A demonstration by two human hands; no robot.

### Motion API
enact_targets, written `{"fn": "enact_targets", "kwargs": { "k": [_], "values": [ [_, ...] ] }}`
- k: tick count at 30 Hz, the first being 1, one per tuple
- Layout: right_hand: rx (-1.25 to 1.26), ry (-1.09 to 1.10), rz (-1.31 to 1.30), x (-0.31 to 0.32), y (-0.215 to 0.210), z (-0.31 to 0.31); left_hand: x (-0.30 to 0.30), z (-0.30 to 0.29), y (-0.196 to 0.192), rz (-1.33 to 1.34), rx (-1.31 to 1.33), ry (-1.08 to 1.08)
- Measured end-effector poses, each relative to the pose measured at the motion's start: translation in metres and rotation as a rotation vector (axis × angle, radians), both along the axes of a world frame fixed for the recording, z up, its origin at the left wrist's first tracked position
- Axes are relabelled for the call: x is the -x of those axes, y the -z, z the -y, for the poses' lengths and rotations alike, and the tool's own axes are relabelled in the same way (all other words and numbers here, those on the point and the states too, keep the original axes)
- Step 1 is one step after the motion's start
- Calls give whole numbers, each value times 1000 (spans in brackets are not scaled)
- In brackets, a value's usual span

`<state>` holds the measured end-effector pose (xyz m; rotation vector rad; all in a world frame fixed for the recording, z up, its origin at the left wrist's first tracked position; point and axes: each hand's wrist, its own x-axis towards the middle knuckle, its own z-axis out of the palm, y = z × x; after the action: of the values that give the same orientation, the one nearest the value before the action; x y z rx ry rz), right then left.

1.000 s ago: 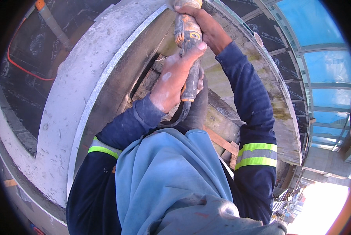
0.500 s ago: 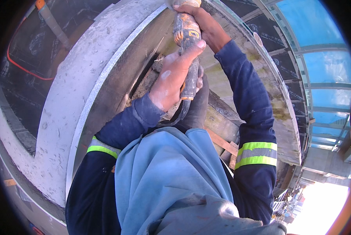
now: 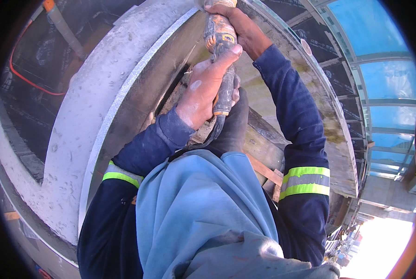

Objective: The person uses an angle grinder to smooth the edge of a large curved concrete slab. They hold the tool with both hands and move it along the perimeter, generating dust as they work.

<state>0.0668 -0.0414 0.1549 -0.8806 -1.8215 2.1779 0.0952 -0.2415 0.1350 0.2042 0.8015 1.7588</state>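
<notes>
A dusty yellow-orange and grey angle grinder (image 3: pixel 220 36) is held lengthwise ahead of me, its front end cut off by the upper edge of the view. My left hand (image 3: pixel 208 86) wraps round its rear handle, thumb along the top, with white dust on the skin. Farther forward, my right hand (image 3: pixel 245 30) grips the head end. A dark power cable (image 3: pixel 216 132) leaves the handle's back end and curves down toward my body. Just left of the tool runs a curved concrete wall (image 3: pixel 89 97) with a pale, speckled edge; the working end's contact with it cannot be made out.
Weathered boards (image 3: pixel 310 111) curve along the right side. Pieces of timber (image 3: pixel 263 169) lie below, near my leg (image 3: pixel 235 125). Beyond the wall are a grey pipe with an orange end (image 3: pixel 61 28) and a red hose (image 3: pixel 31 83). Blue panels in a metal frame (image 3: pixel 386 79) stand at far right.
The grinder and both hands have shifted slightly away from me, toward the upper edge. My grip on it is the same.
</notes>
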Motion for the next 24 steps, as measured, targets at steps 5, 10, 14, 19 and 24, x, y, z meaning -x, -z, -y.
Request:
{"fn": "enact_targets", "kwargs": {
  "k": [5,10,14,19,24],
  "values": [
    [-27,-15,-42,-3,6,-2,-4,5,-4,-36,-9,-3],
    [42,-15,-28,0,4,-2,-2,2,2,4,-25,5],
    [-19,-41,-51,-1,4,-1,-1,3,1,6,-6,-5],
    [16,-22,-51,-10,7,0,-11,3,1,22,8,-7],
    [13,-68,-62,-3,7,4,-8,7,-2,56,24,-16]
  ]
}}
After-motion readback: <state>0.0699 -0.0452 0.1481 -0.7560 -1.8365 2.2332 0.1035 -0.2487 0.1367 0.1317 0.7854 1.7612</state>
